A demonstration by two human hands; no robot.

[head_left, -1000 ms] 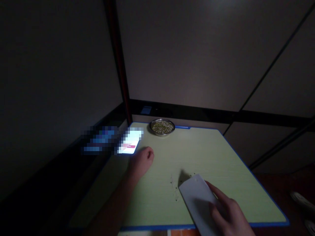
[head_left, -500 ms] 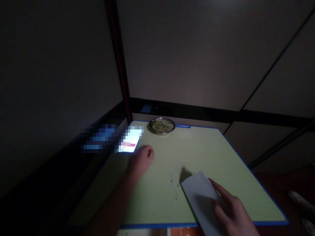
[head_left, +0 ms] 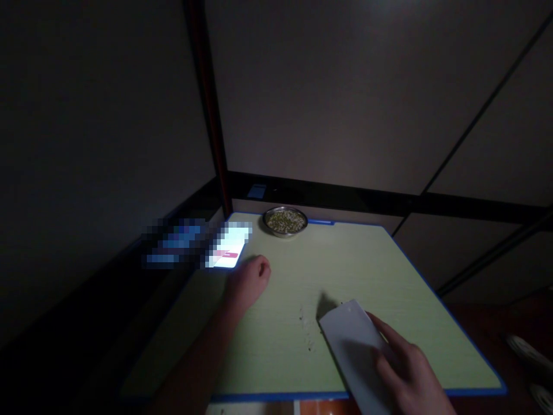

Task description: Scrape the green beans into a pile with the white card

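Note:
My right hand (head_left: 415,372) grips a pale, flat, stiff piece (head_left: 358,346) at the near right of the table (head_left: 337,259). Thumb on its upper face, fingers along the right side, I hold it tilted, its far end close to the tabletop; whether it is a card, a lid or a thin box I cannot tell. Small dark crumbs (head_left: 309,349) are scattered just left of it. Curled into a loose fist, my left hand (head_left: 253,276) rests on the left part of the table with nothing visible in it. Beyond it stands a metal bowl (head_left: 285,234) of greenish and whitish bits.
A lit phone (head_left: 228,248), partly pixelated, lies by the left table edge near my left wrist. A blue strip (head_left: 322,222) runs along the back edge. Dark panels (head_left: 319,115) rise behind and to the left. Shoes (head_left: 527,351) show on the floor at right.
The pale piece in my right hand has shifted very slightly right. Some crumbs at its left edge look different in position. My left hand has stayed still.

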